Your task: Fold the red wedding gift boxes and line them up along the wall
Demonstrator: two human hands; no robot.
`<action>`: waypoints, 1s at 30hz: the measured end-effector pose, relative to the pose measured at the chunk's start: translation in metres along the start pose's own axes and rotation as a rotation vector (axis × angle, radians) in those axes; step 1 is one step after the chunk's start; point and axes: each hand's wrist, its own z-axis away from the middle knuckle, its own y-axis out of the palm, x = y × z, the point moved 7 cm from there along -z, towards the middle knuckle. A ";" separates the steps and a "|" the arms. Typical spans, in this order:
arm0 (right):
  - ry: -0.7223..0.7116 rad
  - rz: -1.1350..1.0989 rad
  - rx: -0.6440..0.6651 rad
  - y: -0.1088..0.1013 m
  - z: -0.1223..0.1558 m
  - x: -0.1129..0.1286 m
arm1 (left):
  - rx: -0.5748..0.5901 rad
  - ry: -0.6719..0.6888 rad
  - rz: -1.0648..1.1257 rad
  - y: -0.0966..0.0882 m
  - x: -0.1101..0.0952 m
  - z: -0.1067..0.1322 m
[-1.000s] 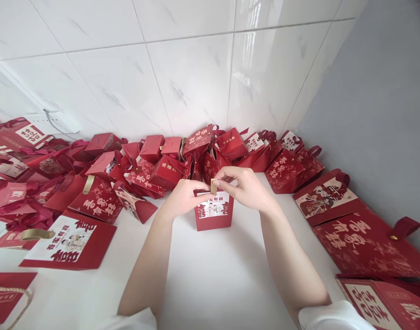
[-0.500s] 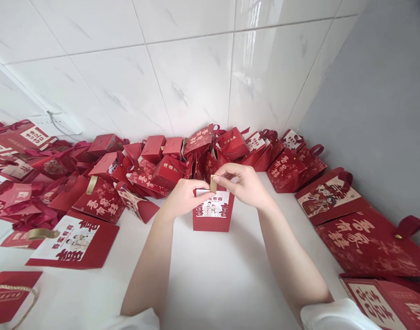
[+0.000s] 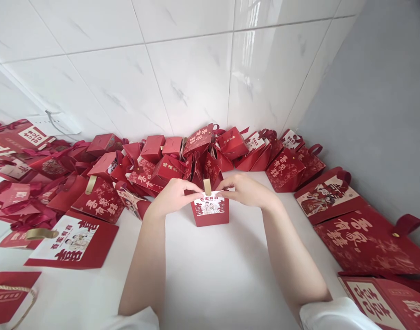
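A red gift box [image 3: 212, 219] with a white printed front showing a cartoon couple stands in the middle of the white table. A gold ribbon loop [image 3: 207, 187] sticks up from its top edge. My left hand [image 3: 177, 195] pinches the box's upper left corner between thumb and fingers. At the upper right corner, my right hand [image 3: 244, 189] grips it in the same way. Nothing touches the ribbon loop now. Both bare forearms reach in from the front.
Red gift boxes [image 3: 155, 149] crowd the back along the tiled wall [image 3: 189, 68]. A similar gold-looped box [image 3: 70, 243] lies to the left. Flat red boxes [image 3: 368, 238] line the right side by the grey wall [image 3: 375, 110]. The white table [image 3: 210, 279] spans the front.
My right hand has let go of the gold ribbon loop and moved to the box's upper right corner. My left hand has shifted slightly left. The box has moved slightly back.
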 end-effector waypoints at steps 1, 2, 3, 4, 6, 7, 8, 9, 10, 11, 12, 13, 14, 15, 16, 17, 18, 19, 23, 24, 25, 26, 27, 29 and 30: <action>0.001 0.000 0.011 0.001 0.000 0.000 | 0.009 0.007 0.014 0.001 0.001 0.000; -0.001 0.004 0.019 0.001 0.000 0.000 | 0.019 0.012 0.027 0.002 0.001 -0.001; -0.004 0.011 0.023 0.001 0.000 0.000 | 0.028 0.012 0.039 0.002 0.001 -0.001; -0.007 0.020 0.024 0.001 0.000 0.000 | 0.034 0.008 0.049 0.003 0.001 -0.001; -0.009 0.030 0.020 0.000 0.000 0.000 | 0.045 -0.009 0.060 0.004 0.001 -0.001; -0.004 0.029 0.017 0.000 0.000 -0.001 | 0.047 -0.019 0.062 0.004 0.001 -0.001; 0.007 0.024 0.017 0.000 0.000 -0.003 | 0.048 -0.030 0.063 0.004 0.001 -0.001; 0.023 0.018 0.020 0.001 0.000 -0.005 | 0.051 -0.041 0.066 0.004 0.002 -0.001; 0.042 0.013 0.030 0.002 0.000 -0.008 | 0.055 -0.048 0.069 0.004 0.002 -0.001; 0.061 0.012 0.043 0.004 0.000 -0.011 | 0.060 -0.053 0.069 0.004 0.003 -0.001; 0.081 0.015 0.059 0.006 0.000 -0.014 | 0.068 -0.057 0.064 0.004 0.005 -0.001; 0.100 0.020 0.075 0.009 -0.001 -0.017 | 0.080 -0.066 0.050 0.005 0.008 -0.002; 0.119 0.025 0.090 0.012 -0.001 -0.021 | 0.097 -0.082 0.028 0.007 0.011 -0.002; 0.142 0.027 0.108 0.016 -0.002 -0.024 | 0.118 -0.103 0.003 0.010 0.016 -0.003; 0.165 0.022 0.132 0.020 -0.003 -0.028 | 0.145 -0.127 -0.019 0.013 0.022 -0.003; 0.187 0.011 0.153 0.025 -0.004 -0.031 | 0.175 -0.153 -0.032 0.017 0.027 -0.003; 0.203 -0.001 0.172 0.029 -0.005 -0.034 | 0.199 -0.178 -0.034 0.021 0.033 -0.004; 0.213 -0.011 0.183 0.032 -0.006 -0.035 | 0.218 -0.205 -0.027 0.024 0.039 -0.003; 0.174 0.015 0.150 0.029 -0.009 -0.032 | 0.237 -0.280 0.018 0.028 0.051 -0.001; 0.142 0.024 0.118 0.025 -0.009 -0.029 | 0.227 -0.277 0.035 0.027 0.049 -0.001; 0.107 0.016 0.072 0.019 -0.010 -0.026 | 0.205 -0.267 0.059 0.024 0.046 -0.001; 0.077 -0.018 0.016 0.013 -0.010 -0.022 | 0.170 -0.251 0.096 0.021 0.041 -0.002; 0.054 -0.082 -0.050 0.005 -0.009 -0.020 | 0.123 -0.233 0.146 0.017 0.035 -0.003; 0.034 -0.283 -0.186 -0.009 -0.007 -0.017 | 0.002 -0.195 0.276 0.007 0.023 -0.004; 0.027 -0.396 -0.255 -0.015 -0.006 -0.017 | -0.050 -0.179 0.344 0.004 0.018 -0.005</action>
